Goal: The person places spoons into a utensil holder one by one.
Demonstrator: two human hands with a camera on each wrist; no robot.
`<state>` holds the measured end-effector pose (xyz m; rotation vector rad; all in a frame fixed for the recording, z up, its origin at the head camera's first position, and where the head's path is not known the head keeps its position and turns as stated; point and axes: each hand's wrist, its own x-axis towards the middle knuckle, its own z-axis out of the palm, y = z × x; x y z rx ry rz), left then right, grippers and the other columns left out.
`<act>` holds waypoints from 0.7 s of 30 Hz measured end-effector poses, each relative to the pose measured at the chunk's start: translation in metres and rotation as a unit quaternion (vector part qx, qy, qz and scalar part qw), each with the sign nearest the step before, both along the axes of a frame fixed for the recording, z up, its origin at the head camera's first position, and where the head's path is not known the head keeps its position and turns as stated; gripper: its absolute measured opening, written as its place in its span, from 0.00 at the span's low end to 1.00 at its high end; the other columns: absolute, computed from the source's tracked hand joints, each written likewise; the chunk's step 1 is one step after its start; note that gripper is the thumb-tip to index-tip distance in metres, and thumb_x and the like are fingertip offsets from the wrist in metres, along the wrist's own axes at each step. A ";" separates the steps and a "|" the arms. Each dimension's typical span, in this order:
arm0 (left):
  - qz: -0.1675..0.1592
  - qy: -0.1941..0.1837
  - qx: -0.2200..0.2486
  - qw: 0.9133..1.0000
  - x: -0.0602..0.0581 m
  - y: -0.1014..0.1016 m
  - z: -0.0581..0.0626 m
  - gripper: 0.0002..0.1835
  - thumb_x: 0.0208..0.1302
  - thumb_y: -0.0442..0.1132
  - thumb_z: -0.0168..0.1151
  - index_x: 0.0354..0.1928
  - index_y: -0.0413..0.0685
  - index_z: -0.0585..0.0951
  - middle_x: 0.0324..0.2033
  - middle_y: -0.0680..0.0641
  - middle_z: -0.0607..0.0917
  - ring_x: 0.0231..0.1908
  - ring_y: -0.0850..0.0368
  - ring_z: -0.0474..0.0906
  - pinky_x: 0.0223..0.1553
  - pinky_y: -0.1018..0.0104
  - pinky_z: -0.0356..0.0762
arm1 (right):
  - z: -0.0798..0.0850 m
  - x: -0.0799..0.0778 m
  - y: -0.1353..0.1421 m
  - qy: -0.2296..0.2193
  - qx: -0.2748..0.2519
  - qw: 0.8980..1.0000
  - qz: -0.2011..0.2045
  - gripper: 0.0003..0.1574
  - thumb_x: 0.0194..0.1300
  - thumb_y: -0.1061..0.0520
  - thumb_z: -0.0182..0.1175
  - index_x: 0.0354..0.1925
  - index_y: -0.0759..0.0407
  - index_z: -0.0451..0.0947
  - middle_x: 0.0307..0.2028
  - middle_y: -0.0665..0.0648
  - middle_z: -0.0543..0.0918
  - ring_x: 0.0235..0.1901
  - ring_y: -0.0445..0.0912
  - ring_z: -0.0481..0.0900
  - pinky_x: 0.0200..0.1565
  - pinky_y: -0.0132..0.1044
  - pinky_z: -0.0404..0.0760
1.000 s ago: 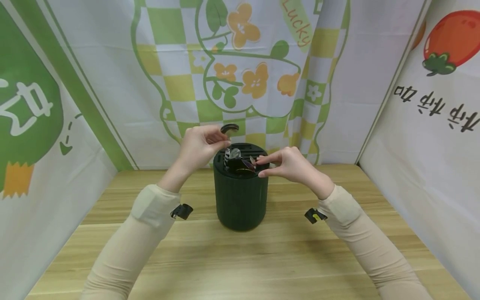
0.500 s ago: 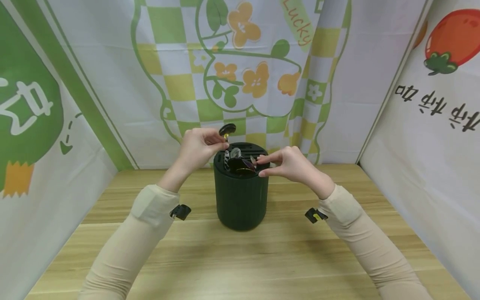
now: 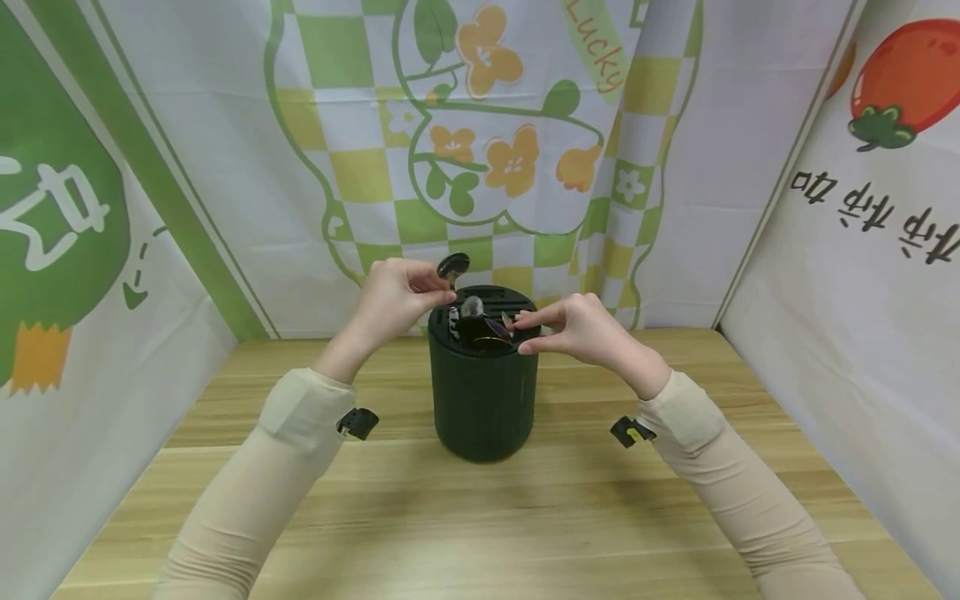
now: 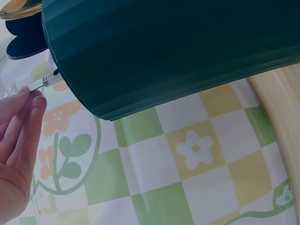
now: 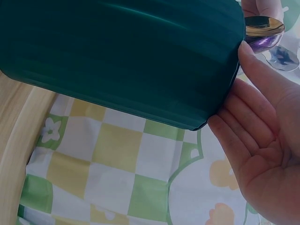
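A dark green ribbed utensil holder stands upright on the table, its top slotted. At its left rim, my left hand pinches a dark-bowled spoon by its narrow part, between thumb and fingers. In the left wrist view a slim handle runs from these fingertips into the holder's mouth. My right hand touches the right rim, thumb and fingers spread along its edge, as the right wrist view shows. Between the hands, a dark, gold-edged spoon and a clear-looking spoon stick up from the top.
The wooden table spreads in front of the holder. Close behind hangs a checked, flower-printed curtain, with white printed cloth at the right side. Small black wrist cameras project below the cuffs.
My left hand has come down slightly, and the dark spoon bowl with it. The bowl has turned from edge-on to show more of its face. My right hand stays at the rim.
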<state>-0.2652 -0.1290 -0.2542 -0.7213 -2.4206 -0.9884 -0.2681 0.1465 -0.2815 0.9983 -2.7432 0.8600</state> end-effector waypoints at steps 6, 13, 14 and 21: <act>0.010 -0.021 -0.037 0.999 0.002 -0.001 0.004 0.06 0.56 0.41 0.69 0.24 0.50 0.84 0.27 0.50 0.88 0.26 0.58 0.84 0.33 0.60 0.80 | 0.000 0.000 0.000 0.003 0.002 1.000 -0.001 0.24 0.53 0.40 0.68 0.48 0.43 0.84 0.49 0.48 0.84 0.09 0.36 0.43 0.20 0.33 0.59; 0.020 -0.036 -0.046 0.998 0.003 -0.001 0.006 0.05 0.57 0.42 0.69 0.26 0.51 0.85 0.26 0.50 0.88 0.26 0.58 0.84 0.34 0.60 0.79 | -0.001 0.000 0.000 0.004 0.001 1.000 0.002 0.24 0.53 0.40 0.68 0.49 0.43 0.84 0.50 0.48 0.84 0.10 0.36 0.44 0.21 0.33 0.59; 0.020 -0.037 -0.046 0.998 0.003 -0.001 0.006 0.05 0.57 0.42 0.69 0.26 0.51 0.85 0.26 0.50 0.88 0.26 0.58 0.84 0.34 0.59 0.79 | -0.001 0.000 0.000 0.004 0.001 1.000 0.002 0.24 0.53 0.40 0.68 0.49 0.43 0.84 0.50 0.48 0.84 0.10 0.36 0.44 0.21 0.33 0.59; 0.021 -0.035 -0.053 0.998 0.001 -0.002 0.005 0.06 0.56 0.41 0.69 0.23 0.52 0.85 0.26 0.51 0.88 0.26 0.59 0.84 0.34 0.59 0.79 | 0.000 0.000 0.000 0.003 -0.001 1.000 -0.001 0.23 0.53 0.40 0.68 0.48 0.43 0.84 0.48 0.47 0.85 0.09 0.36 0.43 0.20 0.32 0.58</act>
